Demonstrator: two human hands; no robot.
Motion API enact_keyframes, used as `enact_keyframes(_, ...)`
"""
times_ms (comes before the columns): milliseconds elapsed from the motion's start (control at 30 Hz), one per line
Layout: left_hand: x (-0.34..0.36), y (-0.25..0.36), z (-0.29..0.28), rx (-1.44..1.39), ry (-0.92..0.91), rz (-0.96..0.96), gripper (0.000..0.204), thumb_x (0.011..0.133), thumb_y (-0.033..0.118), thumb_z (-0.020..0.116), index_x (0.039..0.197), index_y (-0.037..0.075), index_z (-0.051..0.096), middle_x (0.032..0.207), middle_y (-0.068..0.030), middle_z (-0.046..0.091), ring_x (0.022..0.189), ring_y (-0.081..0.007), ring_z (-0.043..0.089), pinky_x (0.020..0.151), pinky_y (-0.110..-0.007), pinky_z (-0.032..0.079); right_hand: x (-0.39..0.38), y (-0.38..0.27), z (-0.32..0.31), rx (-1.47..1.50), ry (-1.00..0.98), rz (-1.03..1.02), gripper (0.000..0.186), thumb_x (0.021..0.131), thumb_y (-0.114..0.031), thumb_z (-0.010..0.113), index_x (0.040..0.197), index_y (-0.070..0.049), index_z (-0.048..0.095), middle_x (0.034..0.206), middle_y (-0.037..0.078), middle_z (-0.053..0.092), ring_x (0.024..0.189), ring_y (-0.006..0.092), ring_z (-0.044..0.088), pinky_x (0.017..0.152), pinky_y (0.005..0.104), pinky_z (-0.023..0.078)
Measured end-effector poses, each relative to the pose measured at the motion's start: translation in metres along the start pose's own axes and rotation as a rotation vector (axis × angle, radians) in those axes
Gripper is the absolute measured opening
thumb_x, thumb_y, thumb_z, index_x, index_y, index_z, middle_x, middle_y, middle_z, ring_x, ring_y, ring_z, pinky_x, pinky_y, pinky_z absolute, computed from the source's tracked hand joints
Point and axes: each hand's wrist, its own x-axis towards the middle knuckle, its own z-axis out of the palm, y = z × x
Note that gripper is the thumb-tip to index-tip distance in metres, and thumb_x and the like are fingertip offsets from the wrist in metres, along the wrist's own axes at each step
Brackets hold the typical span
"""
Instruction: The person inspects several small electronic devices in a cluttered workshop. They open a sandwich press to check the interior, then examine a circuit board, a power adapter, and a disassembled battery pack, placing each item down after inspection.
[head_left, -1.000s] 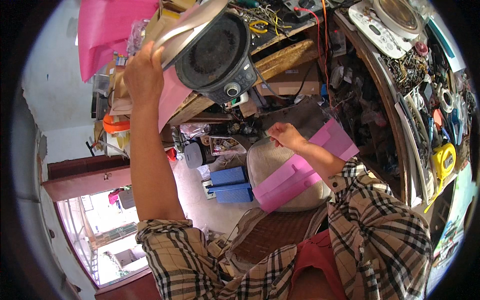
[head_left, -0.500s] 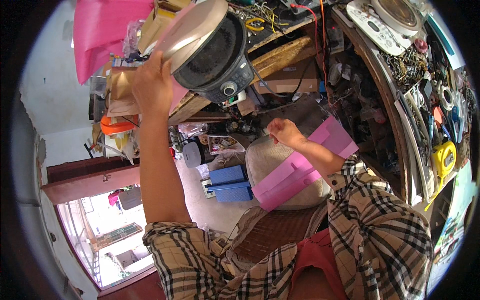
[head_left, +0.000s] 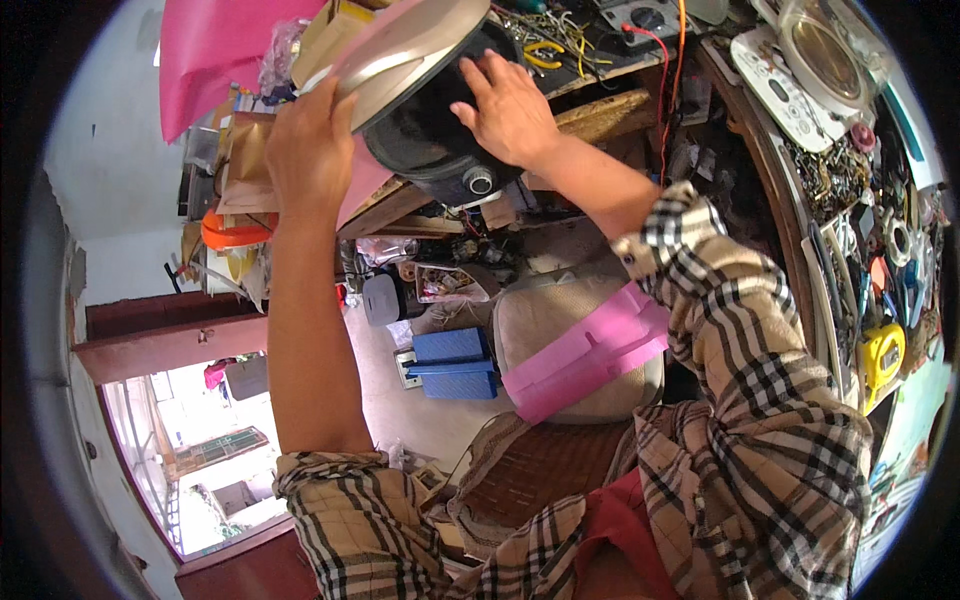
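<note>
A black electric cooker point(head_left: 430, 155) with a round control knob sits at the top middle on the cluttered workbench. Its pale beige lid point(head_left: 408, 38) is raised at a tilt over the pot's left side. My left hand point(head_left: 310, 155) grips the lower left edge of that lid. My right hand point(head_left: 505, 115) is at the pot's inside, its fingers spread over the dark interior; whether the fingertips touch it is hard to tell.
Pliers point(head_left: 543, 55), wires and small parts cover the bench, with a yellow tape measure point(head_left: 882, 355) at the right. A chair point(head_left: 520, 310) with a pink folded sheet point(head_left: 580, 355) is below; blue boxes point(head_left: 448, 355) stand on the floor; an open doorway point(head_left: 210, 450) is lower left.
My right hand has risen from above the chair up and left onto the pot's interior, and its fingers have spread. My left hand still holds the lid.
</note>
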Motion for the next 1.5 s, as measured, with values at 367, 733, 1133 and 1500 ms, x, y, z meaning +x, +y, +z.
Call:
enact_keyframes(367,0.016,-0.018,-0.005,-0.006,-0.006,0.015,0.023,0.082,0.018,0.064,0.103,0.008,0.063,0.082,-0.0139,0.065,0.077,-0.0339,0.061,0.068,-0.043,0.046,0.049,0.0,0.053,-0.195,-0.354,-0.077,0.061,0.093,-0.047,0.043,0.139,-0.007,0.039,0.134,0.013,0.042,0.134,0.0266,0.03,0.11,0.0402,0.022)
enact_keyframes(733,0.014,-0.028,-0.001,-0.002,-0.003,0.079,0.029,0.079,0.018,0.068,0.106,0.008,0.064,0.08,-0.0126,0.066,0.074,-0.0317,0.062,0.067,-0.041,0.047,0.056,0.015,0.075,-0.304,-0.333,-0.218,0.06,0.093,-0.047,0.044,0.14,-0.01,0.038,0.133,0.011,0.042,0.132,0.0257,0.032,0.108,0.0396,0.026)
enact_keyframes(1133,0.015,-0.02,-0.003,-0.009,-0.036,0.006,0.024,0.084,0.025,0.063,0.102,0.008,0.065,0.082,-0.0134,0.066,0.074,-0.0313,0.062,0.067,-0.041,0.047,0.05,0.012,0.074,-0.302,-0.52,-0.147,0.057,0.096,-0.047,0.037,0.137,-0.009,0.042,0.135,0.011,0.04,0.133,0.0241,0.03,0.11,0.038,0.023)
enact_keyframes(1500,0.014,-0.019,0.001,-0.073,-0.036,-0.035,0.026,0.081,0.02,0.067,0.105,0.009,0.065,0.082,-0.0138,0.066,0.072,-0.0307,0.062,0.066,-0.04,0.047,0.055,0.013,0.074,-0.438,-0.737,-0.191,0.054,0.097,-0.045,0.036,0.133,-0.005,0.044,0.133,0.01,0.038,0.132,0.0244,0.033,0.113,0.0373,0.022)
